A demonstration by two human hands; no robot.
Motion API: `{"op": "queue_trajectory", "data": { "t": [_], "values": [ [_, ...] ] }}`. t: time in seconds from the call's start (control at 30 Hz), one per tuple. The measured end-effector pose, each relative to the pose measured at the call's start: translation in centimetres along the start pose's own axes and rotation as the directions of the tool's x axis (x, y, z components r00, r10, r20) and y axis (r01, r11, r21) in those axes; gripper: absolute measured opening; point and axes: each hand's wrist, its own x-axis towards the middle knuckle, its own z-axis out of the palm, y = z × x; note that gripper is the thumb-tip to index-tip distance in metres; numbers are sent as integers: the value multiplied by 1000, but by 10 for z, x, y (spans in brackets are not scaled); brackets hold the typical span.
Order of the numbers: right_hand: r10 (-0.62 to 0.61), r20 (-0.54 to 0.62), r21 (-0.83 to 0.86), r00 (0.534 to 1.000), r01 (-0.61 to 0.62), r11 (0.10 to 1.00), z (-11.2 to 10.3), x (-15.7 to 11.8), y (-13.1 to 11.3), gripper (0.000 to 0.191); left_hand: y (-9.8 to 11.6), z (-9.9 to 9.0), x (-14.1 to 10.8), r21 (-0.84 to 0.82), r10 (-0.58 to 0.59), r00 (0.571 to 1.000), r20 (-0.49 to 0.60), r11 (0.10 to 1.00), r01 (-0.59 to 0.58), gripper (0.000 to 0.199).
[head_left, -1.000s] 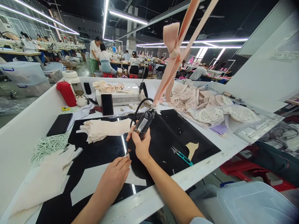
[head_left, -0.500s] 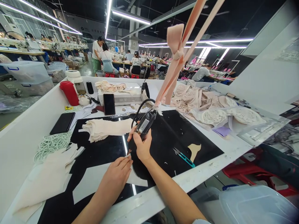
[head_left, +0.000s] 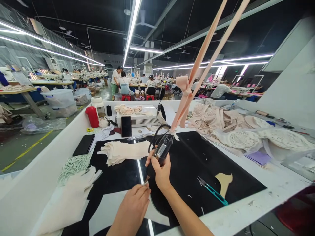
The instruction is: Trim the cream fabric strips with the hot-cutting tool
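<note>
My right hand [head_left: 161, 170] is wrapped round a black handheld tool [head_left: 163, 147], which hangs from pink fabric straps [head_left: 184, 95] and has a dark cable. The tool's tip points down at the fingertips of my left hand [head_left: 136, 203]. Those fingers are pressed together over a pale fabric piece [head_left: 105, 209] on the black mat [head_left: 187, 164]; a small white bit shows at the fingertips. Behind them lies a stack of cream fabric pieces [head_left: 128, 150]. Teal snips [head_left: 214, 191] and a beige scrap [head_left: 224, 183] rest to the right.
Cream fabric [head_left: 69, 200] and mint cord [head_left: 73, 167] lie at the left, near a dark phone [head_left: 84, 145]. A red cup [head_left: 92, 117] and white box [head_left: 140, 118] stand behind. Lace garments [head_left: 236, 127] pile at the right. People sit at distant machines.
The view has tilted up and turned left, so the table things appear lower and further right. Both hands keep the same hold at the fabric.
</note>
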Motion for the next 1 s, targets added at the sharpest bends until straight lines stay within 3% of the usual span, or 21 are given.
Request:
{"op": "queue_trajectory", "data": {
  "t": [0.27,0.43,0.57,0.73,1.0],
  "values": [
    [-17,-37,-15,999,16,1000,-13,-3,-17,22,-16,-14,-1,-58,-113,990,89,991,118,34],
    [-4,-51,-37,999,2,999,-24,-11,-28,30,-25,-24,1,-12,-102,993,52,995,102,34],
    [3,-68,-66,998,-7,998,-30,-17,-38,31,-15,-34,6,-100,-38,999,28,994,40,33],
    [6,-63,-27,998,-8,1000,-34,-23,-48,34,6,-44,10,-211,67,995,79,976,-49,33],
    [15,-33,-25,999,-16,1000,-38,-30,-47,42,15,-37,8,-184,114,989,94,978,-95,36]
  ]
}}
